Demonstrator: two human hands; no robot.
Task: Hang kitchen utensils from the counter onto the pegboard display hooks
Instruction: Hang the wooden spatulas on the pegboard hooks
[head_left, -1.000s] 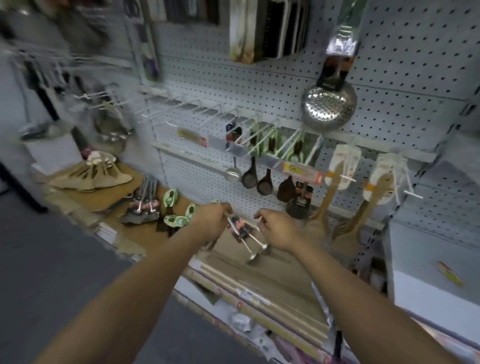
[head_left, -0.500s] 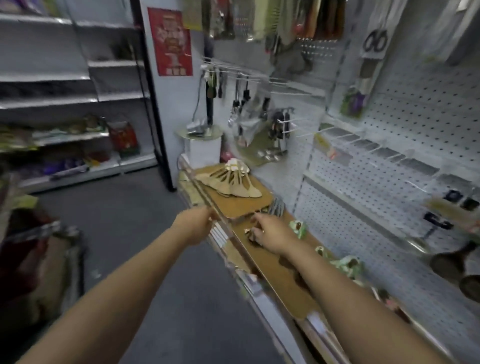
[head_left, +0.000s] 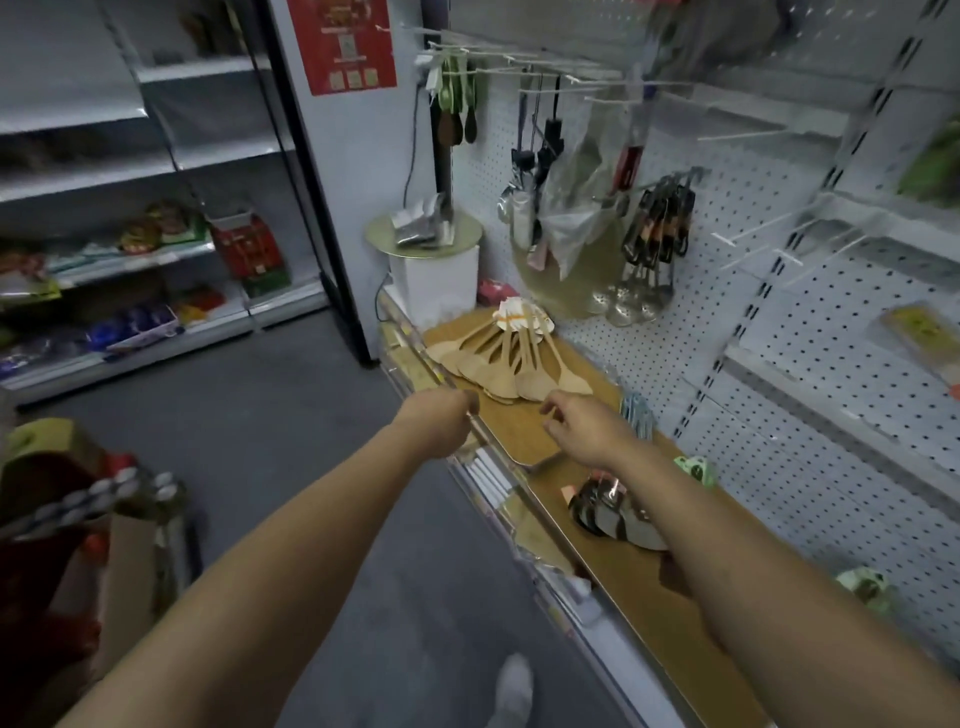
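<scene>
Shop aisle, pegboard wall (head_left: 753, 291) running along the right, wooden counter (head_left: 623, 561) below it. Wooden spatulas (head_left: 511, 358) are lying fanned on the counter, handles converging at the tagged far end, blades pointing toward the person. Right hand (head_left: 582, 428) is hovering just short of the nearest blades, fingers loosely curled, holding nothing, palm down, arm stretching forward over the counter. It looks like the nearer hand for the pickup. Left hand (head_left: 439, 423) is sitting at the counter's front edge, fist-like; whether it is gripping the edge rail, cannot tell. Empty hooks (head_left: 748, 244) are sticking out above right.
</scene>
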